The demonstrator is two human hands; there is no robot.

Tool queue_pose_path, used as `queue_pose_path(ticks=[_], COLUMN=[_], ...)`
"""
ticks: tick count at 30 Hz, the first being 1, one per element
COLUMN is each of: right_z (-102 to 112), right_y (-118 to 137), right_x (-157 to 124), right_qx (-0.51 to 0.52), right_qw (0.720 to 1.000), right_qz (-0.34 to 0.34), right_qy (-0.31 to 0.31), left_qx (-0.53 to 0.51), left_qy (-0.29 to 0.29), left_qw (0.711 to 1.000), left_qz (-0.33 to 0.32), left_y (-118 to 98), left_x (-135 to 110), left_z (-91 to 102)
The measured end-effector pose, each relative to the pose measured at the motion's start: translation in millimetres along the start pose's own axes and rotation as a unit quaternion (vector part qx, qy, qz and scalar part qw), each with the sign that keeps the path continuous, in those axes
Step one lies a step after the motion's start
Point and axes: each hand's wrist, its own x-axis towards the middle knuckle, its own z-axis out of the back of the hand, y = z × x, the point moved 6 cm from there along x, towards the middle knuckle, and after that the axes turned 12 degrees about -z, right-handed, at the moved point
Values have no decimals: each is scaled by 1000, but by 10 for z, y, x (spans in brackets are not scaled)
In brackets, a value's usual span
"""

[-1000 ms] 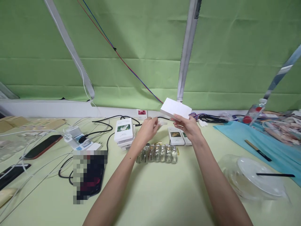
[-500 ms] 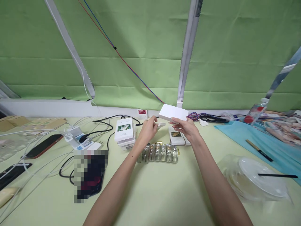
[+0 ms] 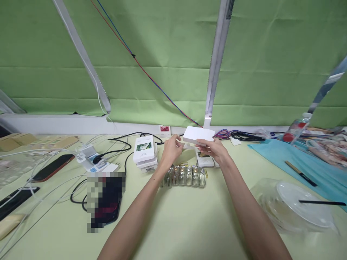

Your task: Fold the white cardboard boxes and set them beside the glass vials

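Observation:
My right hand grips a plain white box by its near right side, thumb below and fingers along the edge, holding it above the table. To its left, my left hand has its fingers pinched at a small white piece; whether this is a flap of the box I cannot tell. Below the hands stands a row of small glass bottles with metal necks, partly behind my left forearm. White boxes with an orange flower picture lie under my right hand. A stack of white flower-printed boxes stands left of my left hand.
A power strip with tangled cables and phones lie on the left. On the right are a lidded plastic tub, a cutter knife on blue cloth, and a bottle. A green curtain hangs behind.
The white box has come down slightly and looks flatter in my right hand. My left hand stays pinched at the small white piece, almost in place.

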Motion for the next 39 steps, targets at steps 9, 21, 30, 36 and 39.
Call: queue_pose_path(ticks=[9,21,30,36,39], right_z=[-107,-164,-183,-190,-192], right_y=[-117,-199,-180,-162,-145], right_x=[19,73,20,-6,-26], right_qx=[-11,-4,-24,-39,-45], right_qw=[1000,999,999,998,998], right_qz=[-26,-31,-32,-33,-31], right_qy=[7,21,34,40,40], left_qx=[46,133,160,185,190], left_qy=[-24,5,23,13,6], left_qw=[998,987,981,976,976], left_qz=[28,84,107,111,107], left_y=[55,192,206,287,295], left_x=[-10,-19,-53,-38,-37], left_z=[52,96,185,186,181])
